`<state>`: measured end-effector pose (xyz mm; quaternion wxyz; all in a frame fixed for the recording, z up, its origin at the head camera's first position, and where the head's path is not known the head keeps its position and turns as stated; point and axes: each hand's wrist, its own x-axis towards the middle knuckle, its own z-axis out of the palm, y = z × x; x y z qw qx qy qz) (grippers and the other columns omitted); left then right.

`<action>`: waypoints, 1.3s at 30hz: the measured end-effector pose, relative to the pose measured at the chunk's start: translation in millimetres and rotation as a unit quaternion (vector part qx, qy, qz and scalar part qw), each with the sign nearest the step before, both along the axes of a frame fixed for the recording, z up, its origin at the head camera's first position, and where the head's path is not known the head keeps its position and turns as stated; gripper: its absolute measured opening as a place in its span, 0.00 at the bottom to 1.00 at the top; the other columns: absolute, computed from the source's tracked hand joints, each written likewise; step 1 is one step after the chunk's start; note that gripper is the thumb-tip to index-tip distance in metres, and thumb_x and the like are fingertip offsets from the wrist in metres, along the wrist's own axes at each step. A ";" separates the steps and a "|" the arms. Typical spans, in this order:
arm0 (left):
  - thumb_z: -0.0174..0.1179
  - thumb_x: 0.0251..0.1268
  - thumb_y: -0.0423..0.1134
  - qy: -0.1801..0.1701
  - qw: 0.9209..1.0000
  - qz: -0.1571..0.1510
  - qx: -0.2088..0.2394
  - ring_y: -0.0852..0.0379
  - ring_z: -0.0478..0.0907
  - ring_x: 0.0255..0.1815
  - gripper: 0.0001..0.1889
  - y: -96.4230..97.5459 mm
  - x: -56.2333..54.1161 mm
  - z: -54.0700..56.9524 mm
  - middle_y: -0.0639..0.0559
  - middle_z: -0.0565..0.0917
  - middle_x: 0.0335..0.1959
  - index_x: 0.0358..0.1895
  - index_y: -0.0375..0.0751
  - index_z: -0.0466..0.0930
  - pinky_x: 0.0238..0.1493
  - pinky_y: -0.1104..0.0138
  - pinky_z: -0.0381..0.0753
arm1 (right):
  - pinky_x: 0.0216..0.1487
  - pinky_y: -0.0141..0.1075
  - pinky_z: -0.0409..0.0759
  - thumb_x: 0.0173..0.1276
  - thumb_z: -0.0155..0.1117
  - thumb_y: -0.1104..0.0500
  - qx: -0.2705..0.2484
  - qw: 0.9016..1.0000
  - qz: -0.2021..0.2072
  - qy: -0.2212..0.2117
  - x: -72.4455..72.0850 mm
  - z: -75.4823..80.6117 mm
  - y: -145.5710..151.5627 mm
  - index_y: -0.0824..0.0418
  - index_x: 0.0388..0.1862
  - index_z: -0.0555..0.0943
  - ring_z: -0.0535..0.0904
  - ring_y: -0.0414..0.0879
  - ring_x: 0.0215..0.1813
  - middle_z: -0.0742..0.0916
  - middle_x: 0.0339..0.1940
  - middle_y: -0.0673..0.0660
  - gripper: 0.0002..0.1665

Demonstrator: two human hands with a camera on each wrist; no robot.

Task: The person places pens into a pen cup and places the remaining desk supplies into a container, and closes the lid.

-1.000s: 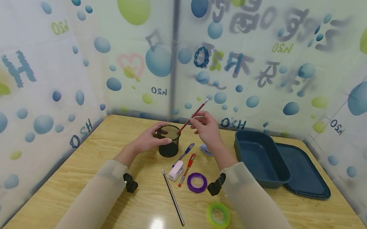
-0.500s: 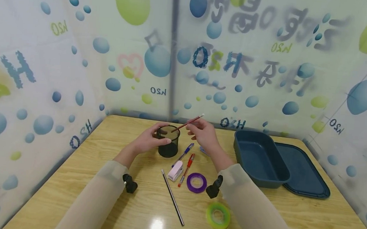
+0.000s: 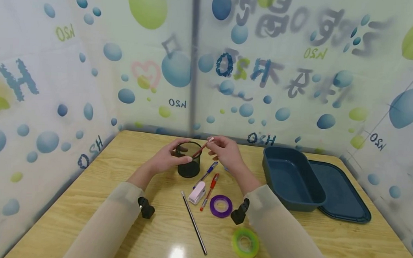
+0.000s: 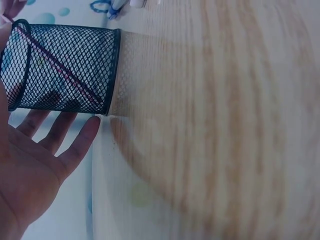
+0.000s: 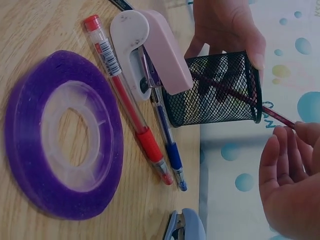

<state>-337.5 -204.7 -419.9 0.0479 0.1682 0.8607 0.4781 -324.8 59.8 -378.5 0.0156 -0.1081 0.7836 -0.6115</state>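
Containers: one black mesh pen cup (image 3: 188, 170) stands upright and holds one red pencil (image 5: 280, 118), slanted, lower end near the cup's base, eraser end above its rim. The left hand (image 3: 165, 158) has its thumb and fingers wrapped around the cup; the right hand (image 3: 227, 152) has its fingertips clamped on the pencil's upper end. One navy bin (image 3: 304, 206) and one navy lid (image 3: 344, 192) sit well right of the cup. Nearer the wearer than the cup: one blue pen (image 5: 169, 142), one red pen (image 5: 123, 100), one pink stapler (image 5: 169, 56), one black-and-silver pencil (image 3: 194, 223), two tape rolls (image 5: 27, 135).
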 end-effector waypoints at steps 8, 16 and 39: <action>0.71 0.75 0.56 0.004 1.000 0.004 -0.004 0.34 0.80 0.67 0.42 0.4 -1.8 -2.8 0.39 0.75 0.77 0.87 0.61 0.63 0.62 0.47 0.84 | 0.62 0.60 0.86 0.85 0.65 0.54 0.003 1.000 -0.005 -0.005 3.9 -2.8 19.9 0.56 0.73 0.83 0.90 0.51 0.49 0.90 0.59 0.62 0.22; 0.71 0.74 0.60 0.008 1.000 0.009 -0.021 0.34 0.79 0.68 0.43 -0.5 -5.0 -4.5 0.40 0.74 0.78 0.87 0.62 0.62 0.65 0.45 0.82 | 0.52 0.42 0.89 0.87 0.63 0.52 0.033 0.999 0.020 -0.008 25.8 8.3 58.1 0.57 0.74 0.82 0.87 0.61 0.58 0.88 0.59 0.60 0.23; 0.71 0.74 0.60 0.007 1.000 0.018 -0.023 0.34 0.79 0.68 0.43 -0.2 -3.8 -4.3 0.39 0.74 0.78 0.86 0.62 0.62 0.67 0.44 0.81 | 0.37 0.39 0.86 0.81 0.70 0.51 0.094 0.982 0.116 -0.112 138.0 -21.2 156.9 0.64 0.68 0.84 0.85 0.56 0.46 0.89 0.56 0.64 0.25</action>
